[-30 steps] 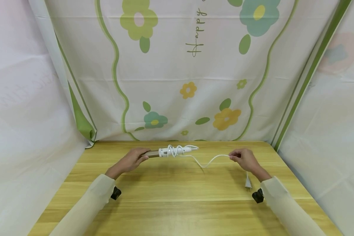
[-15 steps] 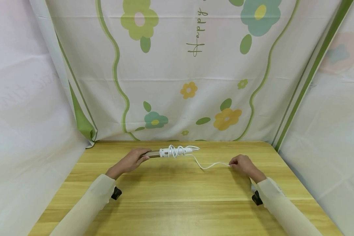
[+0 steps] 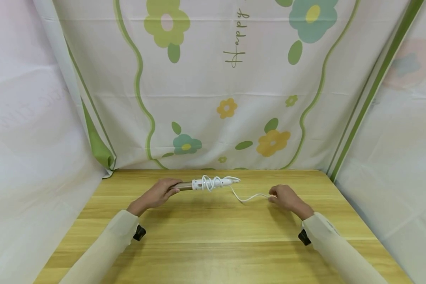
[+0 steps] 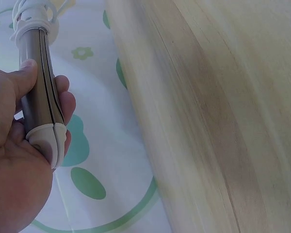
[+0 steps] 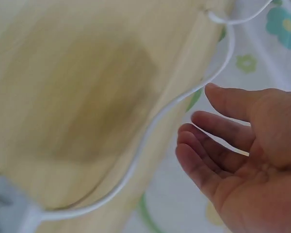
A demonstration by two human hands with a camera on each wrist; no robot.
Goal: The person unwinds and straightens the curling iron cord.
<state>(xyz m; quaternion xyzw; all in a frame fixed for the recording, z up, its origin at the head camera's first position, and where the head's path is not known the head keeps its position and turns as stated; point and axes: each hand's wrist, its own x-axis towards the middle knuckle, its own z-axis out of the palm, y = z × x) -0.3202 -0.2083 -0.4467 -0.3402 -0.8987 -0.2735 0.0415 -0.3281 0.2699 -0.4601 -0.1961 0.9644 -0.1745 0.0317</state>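
Note:
My left hand (image 3: 157,193) grips a curling iron (image 3: 197,184) by its gold barrel, held level over the far part of the table. The left wrist view shows the thumb on the barrel (image 4: 39,97), close to the split white tip. White cord (image 3: 244,201) is looped round the white handle, and its loose length runs right. At that length is my right hand (image 3: 285,198); in the right wrist view its fingers are loosely bent and apart, with the cord (image 5: 141,141) passing in front of the fingertips. A grey-white plug (image 5: 12,206) ends the cord there, partly cut off.
The wooden table (image 3: 206,244) spreads under both arms. A white flower-printed cloth (image 3: 198,79) hangs along its back edge, with more cloth at the left (image 3: 28,157) and right (image 3: 401,157) sides.
My right hand has moved left and slightly toward me, and its fingers have loosened from the cord. The cord now hangs slacker. My left hand and the curling iron have stayed put.

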